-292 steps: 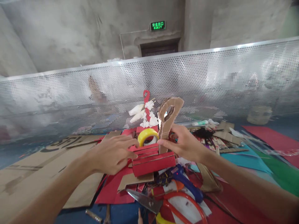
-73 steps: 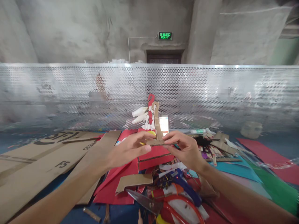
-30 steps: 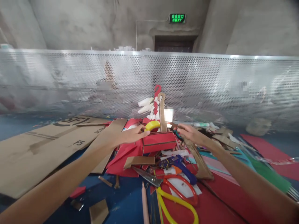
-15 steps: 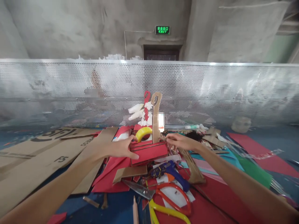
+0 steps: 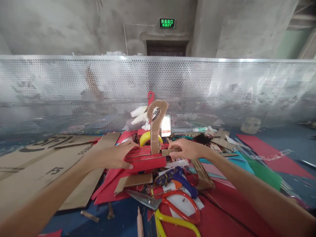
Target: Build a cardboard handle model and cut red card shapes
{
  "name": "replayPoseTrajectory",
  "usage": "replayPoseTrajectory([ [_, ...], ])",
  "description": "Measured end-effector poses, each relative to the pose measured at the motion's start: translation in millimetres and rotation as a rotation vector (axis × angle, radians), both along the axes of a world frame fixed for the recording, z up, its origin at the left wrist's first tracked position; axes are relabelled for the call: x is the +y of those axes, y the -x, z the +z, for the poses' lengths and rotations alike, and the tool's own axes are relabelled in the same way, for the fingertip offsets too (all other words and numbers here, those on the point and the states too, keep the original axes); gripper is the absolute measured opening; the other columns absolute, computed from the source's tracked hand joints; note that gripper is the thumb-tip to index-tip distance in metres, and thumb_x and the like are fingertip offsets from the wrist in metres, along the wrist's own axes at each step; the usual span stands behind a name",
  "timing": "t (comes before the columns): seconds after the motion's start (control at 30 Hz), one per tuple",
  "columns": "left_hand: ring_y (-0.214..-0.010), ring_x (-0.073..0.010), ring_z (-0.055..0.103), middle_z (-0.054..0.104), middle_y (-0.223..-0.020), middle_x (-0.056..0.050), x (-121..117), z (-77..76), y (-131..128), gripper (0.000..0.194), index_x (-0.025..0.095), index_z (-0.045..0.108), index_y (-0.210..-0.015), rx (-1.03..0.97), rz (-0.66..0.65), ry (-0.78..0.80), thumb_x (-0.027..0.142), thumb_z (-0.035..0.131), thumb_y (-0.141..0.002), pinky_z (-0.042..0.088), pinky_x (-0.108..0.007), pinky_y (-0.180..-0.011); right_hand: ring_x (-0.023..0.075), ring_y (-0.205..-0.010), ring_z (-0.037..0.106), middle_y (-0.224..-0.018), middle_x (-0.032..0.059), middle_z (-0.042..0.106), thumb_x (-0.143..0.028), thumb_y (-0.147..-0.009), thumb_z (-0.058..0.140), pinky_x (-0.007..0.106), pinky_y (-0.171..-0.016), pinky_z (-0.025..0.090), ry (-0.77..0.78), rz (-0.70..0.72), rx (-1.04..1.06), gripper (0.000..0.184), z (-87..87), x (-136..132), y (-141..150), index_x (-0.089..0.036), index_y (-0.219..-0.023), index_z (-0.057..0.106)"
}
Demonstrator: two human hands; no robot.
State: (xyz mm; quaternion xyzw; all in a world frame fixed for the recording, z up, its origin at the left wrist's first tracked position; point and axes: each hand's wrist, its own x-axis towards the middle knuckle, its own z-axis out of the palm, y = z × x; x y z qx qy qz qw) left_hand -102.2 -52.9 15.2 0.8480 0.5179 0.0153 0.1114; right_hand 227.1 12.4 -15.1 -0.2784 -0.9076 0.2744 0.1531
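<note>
A red slatted paper box (image 5: 148,162) sits among craft scraps. A tall cardboard loop piece (image 5: 156,126) stands upright on it, with a yellow tape roll (image 5: 145,138) just behind. My left hand (image 5: 112,156) lies over the box's left end, fingers curled on its edge. My right hand (image 5: 189,148) pinches a small cardboard tab (image 5: 170,151) at the foot of the loop piece, on the box's right side. Behind them rises a red and white paper figure (image 5: 145,112).
A blue glue gun (image 5: 180,179), grey-bladed scissors with red and yellow handles (image 5: 180,214) and a pencil (image 5: 140,223) lie in front. Big cardboard sheets (image 5: 37,171) spread to the left, coloured paper (image 5: 259,164) to the right. A perforated metal screen (image 5: 222,89) closes the back.
The cardboard loop piece, lifted off 2.4 s ago, stands on the red box again. In the last half second the box has swung round, showing the loop broadside; my right hand now pinches its base tab.
</note>
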Motion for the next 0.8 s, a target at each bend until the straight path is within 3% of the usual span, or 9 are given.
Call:
replayPoseTrajectory([
  [0.13, -0.121, -0.0344, 0.057, 0.051, -0.146, -0.008, -7.3, -1.9, -6.7, 0.068, 0.029, 0.043, -0.148, -0.024, -0.07, -0.102, 0.034, 0.064, -0.084, 0.046, -0.041, -0.099, 0.0127, -0.055, 0.055, -0.075, 0.0024, 0.071, -0.037, -0.094, 0.053, 0.024, -0.053, 0.04, 0.111, 0.035, 0.026, 0.023, -2.0, -0.9, 3.2, -0.018, -0.093, 0.066],
  [0.27, -0.128, -0.0349, 0.052, 0.048, -0.147, -0.01, -3.1, -11.5, -4.1, 0.071, 0.029, 0.041, -0.149, 0.018, -0.115, -0.124, 0.038, 0.067, -0.083, 0.043, -0.043, -0.103, 0.0113, -0.048, 0.053, -0.069, 0.0026, 0.069, -0.038, -0.095, 0.051, 0.024, -0.047, 0.04, 0.171, 0.002, 0.059, 0.028, -3.2, -2.3, 8.1, -0.017, -0.082, 0.064],
  [0.6, -0.134, -0.0344, 0.049, 0.047, -0.152, -0.009, 2.6, -19.7, 0.9, 0.07, 0.03, 0.037, -0.151, 0.005, -0.145, -0.151, 0.046, 0.063, -0.088, 0.04, -0.047, -0.109, 0.017, -0.067, 0.066, -0.075, 0.0047, 0.072, -0.042, -0.085, 0.068, 0.025, -0.057, 0.046, 0.374, -0.08, 0.153, 0.026, -12.0, -1.0, 17.2, -0.017, -0.084, 0.061],
  [0.67, -0.134, -0.0335, 0.05, 0.047, -0.152, -0.009, 2.0, -18.8, 0.4, 0.069, 0.03, 0.038, -0.15, 0.017, -0.146, -0.154, 0.046, 0.062, -0.089, 0.041, -0.046, -0.109, 0.0174, -0.07, 0.067, -0.078, 0.0045, 0.072, -0.04, -0.085, 0.07, 0.026, -0.06, 0.047, 0.366, -0.035, 0.161, 0.024, -8.4, -1.9, 15.1, -0.018, -0.088, 0.06],
  [0.8, -0.133, -0.0318, 0.05, 0.047, -0.152, -0.009, -0.6, -16.3, -0.8, 0.064, 0.028, 0.037, -0.15, 0.061, -0.156, -0.17, 0.045, 0.059, -0.092, 0.043, -0.045, -0.107, 0.0176, -0.078, 0.067, -0.09, 0.0055, 0.074, -0.036, -0.087, 0.067, 0.027, -0.067, 0.048, 0.197, -0.004, 0.148, 0.024, 0.9, 1.1, 5.4, -0.018, -0.102, 0.067],
])
